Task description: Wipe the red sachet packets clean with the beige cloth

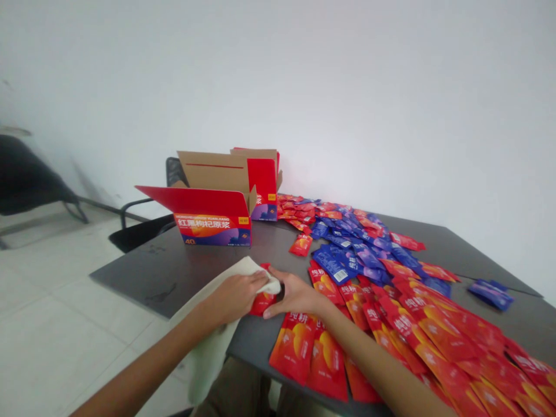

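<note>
My left hand (238, 294) is closed on a pale cloth (207, 364), which hangs over the table's front edge towards my lap. A fold of the cloth lies against a small red pouch (262, 303) at the table edge. From the other side, my right hand (297, 292) curls its fingers and thumb round this pouch. Part of the pouch is hidden by the cloth and both hands. Long red pouches (295, 344) lie in overlapping rows beside and under my right forearm.
An opened red and purple carton (212, 231) stands at the table's left, with a second open carton (263, 174) behind it. Blue pouches (343, 260) and small red pouches are heaped towards the wall. Black chairs (139, 231) stand on the left.
</note>
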`<state>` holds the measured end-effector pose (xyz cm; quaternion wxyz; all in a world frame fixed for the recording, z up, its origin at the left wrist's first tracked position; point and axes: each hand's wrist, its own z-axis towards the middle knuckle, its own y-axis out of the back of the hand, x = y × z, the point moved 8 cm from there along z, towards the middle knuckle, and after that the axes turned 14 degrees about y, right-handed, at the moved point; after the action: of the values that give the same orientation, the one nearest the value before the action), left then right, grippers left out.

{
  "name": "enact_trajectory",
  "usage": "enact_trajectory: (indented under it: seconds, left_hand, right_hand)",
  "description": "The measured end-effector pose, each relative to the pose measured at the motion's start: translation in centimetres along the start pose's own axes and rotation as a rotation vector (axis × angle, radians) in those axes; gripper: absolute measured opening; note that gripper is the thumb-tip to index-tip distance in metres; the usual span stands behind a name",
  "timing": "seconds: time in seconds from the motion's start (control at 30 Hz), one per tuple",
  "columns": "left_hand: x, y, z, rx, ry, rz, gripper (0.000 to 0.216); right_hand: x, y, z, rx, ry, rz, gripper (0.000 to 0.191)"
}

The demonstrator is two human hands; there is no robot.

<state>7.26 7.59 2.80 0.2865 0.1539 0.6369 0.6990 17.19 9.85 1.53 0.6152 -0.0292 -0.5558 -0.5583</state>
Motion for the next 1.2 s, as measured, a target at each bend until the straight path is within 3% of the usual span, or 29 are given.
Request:
enact_trajectory:
  seconds: [0.1, 0.3, 0.47, 0.67, 0.83, 1.03, 1.2]
  left_hand:
    - [-1.4, -0.2, -0.8, 0.018, -0.121, -0.015, 0.052]
    - [0.9, 0.3, 0.4, 0.013, 0.038, -0.035, 0.047]
    - [-1.4, -0.6, -1.4, 0.038, -0.143, -0.044, 0.054]
    - [1.2, 0.1, 0.7, 0.013, 0.019, -0.079, 0.047]
    - [-0.9, -0.6, -1.1, 0.039, -0.137, -0.064, 0.056]
    - [1.1, 0.4, 0.5, 0.006, 0.064, -0.069, 0.046]
    - [-1.1, -0.5, -0.9, 0.042, -0.123, -0.028, 0.054]
  right_hand:
    - [0.1, -0.2, 0.1, 0.013, 0.043, 0.010, 0.094]
    - [0.2, 0.0, 0.0, 0.011, -0.008, 0.029, 0.087]
    - [0.5, -0.1, 0.2, 0.019, 0.047, 0.031, 0.087]
    - [0.5, 0.0, 0.0, 0.018, 0.020, 0.043, 0.087]
    - [0.6, 0.0, 0.2, 0.021, 0.026, 0.059, 0.089]
    - [0.9, 0.0, 0.2, 0.010, 0.031, 0.105, 0.077]
    - [0.7, -0.1, 0.2, 0.017, 0.038, 0.079, 0.084]
